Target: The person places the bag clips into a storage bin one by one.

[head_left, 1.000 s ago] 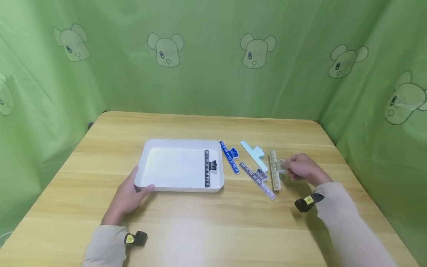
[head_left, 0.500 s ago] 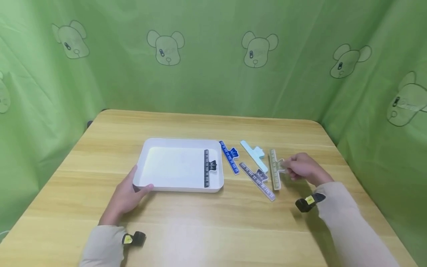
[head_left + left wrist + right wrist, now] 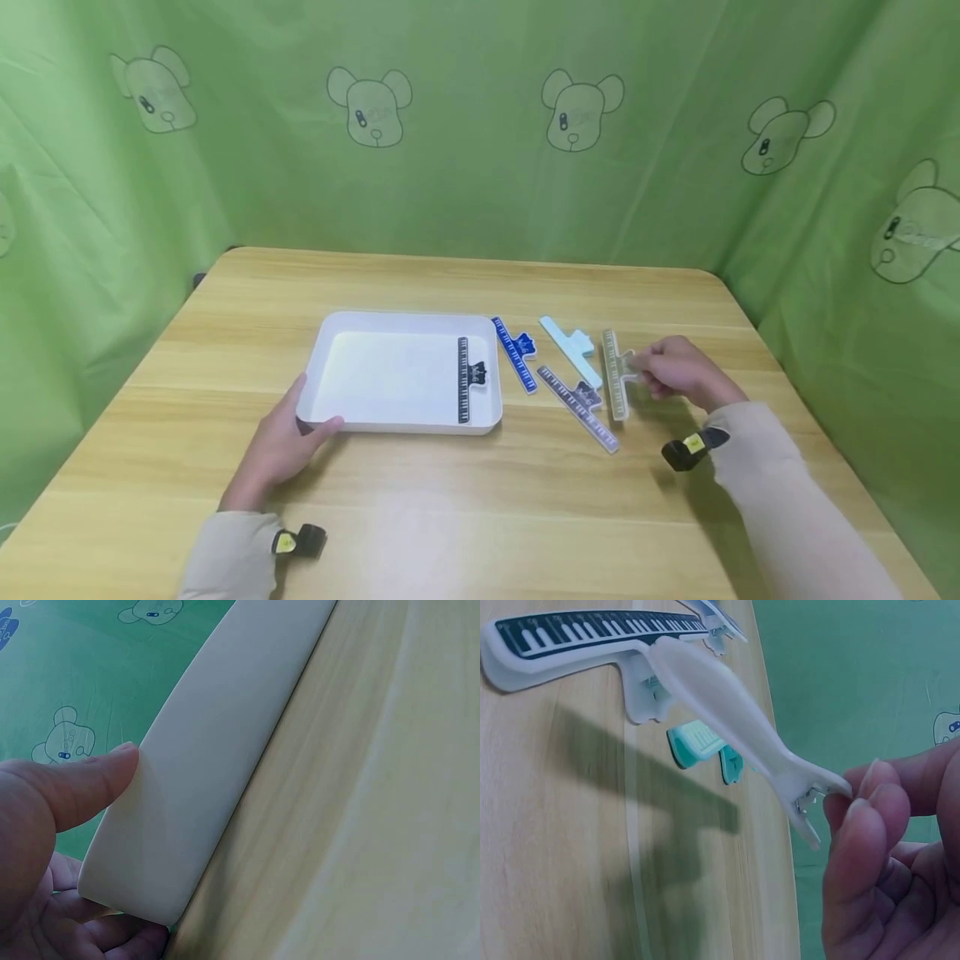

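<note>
My right hand (image 3: pixel 682 367) pinches the tab of a clear clip (image 3: pixel 613 375) with a piano-key print. In the right wrist view, the clip (image 3: pixel 720 705) hangs over the table, its shadow on the wood below and the tab between thumb and fingertips. My left hand (image 3: pixel 277 446) holds the near left corner of a white tray (image 3: pixel 405 428), thumb at the rim and fingers curled around the corner, as the left wrist view shows. A black piano-key clip (image 3: pixel 463 380) lies inside the tray along its right side.
Right of the tray lie a blue clip (image 3: pixel 514 357), a light teal clip (image 3: pixel 572 350) and a greyish-purple clip (image 3: pixel 577 408). Green curtains (image 3: pixel 465 200) with printed animal heads surround the wooden table (image 3: pixel 480 500).
My right hand has shifted slightly toward the far side of the table, carrying the clear clip up off the wood. My left hand stays at the tray corner.
</note>
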Tool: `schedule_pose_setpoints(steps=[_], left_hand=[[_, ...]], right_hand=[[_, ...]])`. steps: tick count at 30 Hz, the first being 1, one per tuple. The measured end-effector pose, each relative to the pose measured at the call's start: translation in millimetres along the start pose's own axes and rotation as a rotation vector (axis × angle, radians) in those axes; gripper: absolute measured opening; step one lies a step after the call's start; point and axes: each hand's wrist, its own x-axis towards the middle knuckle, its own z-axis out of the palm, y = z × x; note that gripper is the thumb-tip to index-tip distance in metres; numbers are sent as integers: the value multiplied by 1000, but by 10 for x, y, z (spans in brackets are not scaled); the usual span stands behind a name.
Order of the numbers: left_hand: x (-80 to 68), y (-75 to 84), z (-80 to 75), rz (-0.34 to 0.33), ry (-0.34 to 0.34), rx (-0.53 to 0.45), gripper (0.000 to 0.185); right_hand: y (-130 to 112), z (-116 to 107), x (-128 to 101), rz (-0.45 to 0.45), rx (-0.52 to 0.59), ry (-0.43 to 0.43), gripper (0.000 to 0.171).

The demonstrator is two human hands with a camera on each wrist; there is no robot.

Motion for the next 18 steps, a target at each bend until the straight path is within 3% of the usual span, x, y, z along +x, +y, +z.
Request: schedule_pose_setpoints(steps=[18], left_hand=[[-1,5,-3,-7,-8,3,99]], right_hand=[[-93,73,67,-24,11,28,21]])
